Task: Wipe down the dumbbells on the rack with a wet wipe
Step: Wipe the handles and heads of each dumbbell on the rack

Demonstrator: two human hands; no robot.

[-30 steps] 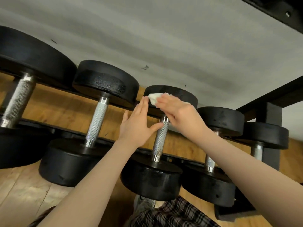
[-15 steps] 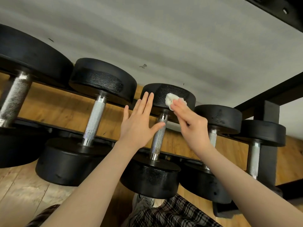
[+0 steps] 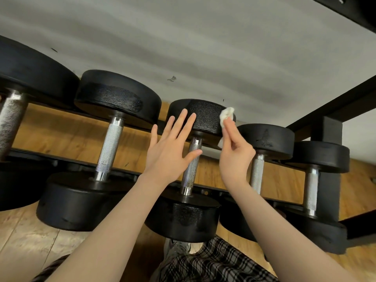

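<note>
The dumbbell [image 3: 200, 117] has the right hand [image 3: 236, 157] pinching a wipe [image 3: 226, 116] against its far head's right edge; the left hand [image 3: 171, 153], fingers straight, rests alongside.

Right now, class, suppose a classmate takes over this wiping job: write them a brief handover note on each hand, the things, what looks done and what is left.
Left hand: open, fingers straight, lying against the middle dumbbell's far head.
Right hand: pinches the wet wipe and presses it on that head's right edge.
Things: five dumbbells sit across the rack.
Done: the far head is under the wipe; how much else is clean cannot be told.
Left: judging by this, its handle, its near head and the other dumbbells.
</note>
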